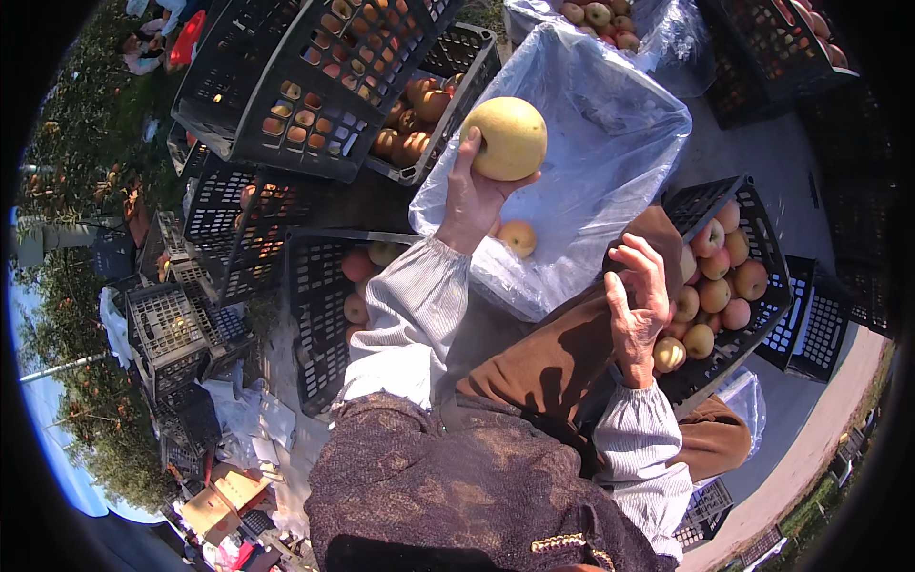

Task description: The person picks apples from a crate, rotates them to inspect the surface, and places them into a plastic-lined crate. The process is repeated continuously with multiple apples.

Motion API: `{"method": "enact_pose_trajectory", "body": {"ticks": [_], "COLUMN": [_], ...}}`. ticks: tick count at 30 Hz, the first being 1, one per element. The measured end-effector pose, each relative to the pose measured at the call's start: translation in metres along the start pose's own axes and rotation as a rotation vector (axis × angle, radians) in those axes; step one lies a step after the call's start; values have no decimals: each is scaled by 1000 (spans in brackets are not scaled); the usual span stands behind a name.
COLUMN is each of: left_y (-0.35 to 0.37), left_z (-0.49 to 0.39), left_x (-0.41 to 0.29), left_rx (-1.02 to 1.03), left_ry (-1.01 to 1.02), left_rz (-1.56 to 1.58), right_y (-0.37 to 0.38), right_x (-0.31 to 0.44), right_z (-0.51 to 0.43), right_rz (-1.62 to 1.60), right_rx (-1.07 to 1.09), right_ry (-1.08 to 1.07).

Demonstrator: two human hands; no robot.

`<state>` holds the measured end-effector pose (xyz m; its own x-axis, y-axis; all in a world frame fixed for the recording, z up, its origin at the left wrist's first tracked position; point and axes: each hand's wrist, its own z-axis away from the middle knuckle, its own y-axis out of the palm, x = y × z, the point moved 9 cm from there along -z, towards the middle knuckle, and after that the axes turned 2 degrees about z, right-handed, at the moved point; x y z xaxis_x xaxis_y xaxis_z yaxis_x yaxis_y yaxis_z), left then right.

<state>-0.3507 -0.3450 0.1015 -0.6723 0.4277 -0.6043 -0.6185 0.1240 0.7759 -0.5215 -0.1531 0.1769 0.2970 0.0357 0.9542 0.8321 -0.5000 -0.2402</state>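
Note:
My left hand (473,204) grips a large yellow apple (510,138), thumb on the near side, raised above a container lined with clear plastic film (593,157). Inside that liner, close to my left wrist, lies a yellow-orange apple (517,239); my wrist hides some of the liner's near corner. Nothing is in my right hand (638,311), whose fingers are apart and slightly curled over my right knee. Just beside it is a black plastic crate (775,304) of red and yellow apples (715,294). Another black crate (318,343), by my left forearm, holds a few apples.
Stacked black crates (250,107) with apples rise at the upper left. At the top, a second plastic-lined container (675,50) holds apples, beside another full crate (772,64). Cardboard boxes (225,500) and loose plastic sheeting (243,415) lie lower left. Another person (146,50) is far upper left.

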Motion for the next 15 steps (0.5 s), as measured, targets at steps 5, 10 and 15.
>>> {"method": "enact_pose_trajectory", "body": {"ticks": [5,10,15], "left_y": [-97,-168,-198], "left_z": [-80,-115,-140], "left_x": [-47,-68,-71], "left_rx": [-323,-502,-531], "left_ry": [-72,-73,-144], "left_rz": [163,-32,-13], "right_y": [35,27,31], "right_x": [-19,-55,-54], "right_z": [4,1,2], "right_rz": [291,-200,-166], "right_rx": [47,-64,-3], "right_ry": [-203,48,1]}}
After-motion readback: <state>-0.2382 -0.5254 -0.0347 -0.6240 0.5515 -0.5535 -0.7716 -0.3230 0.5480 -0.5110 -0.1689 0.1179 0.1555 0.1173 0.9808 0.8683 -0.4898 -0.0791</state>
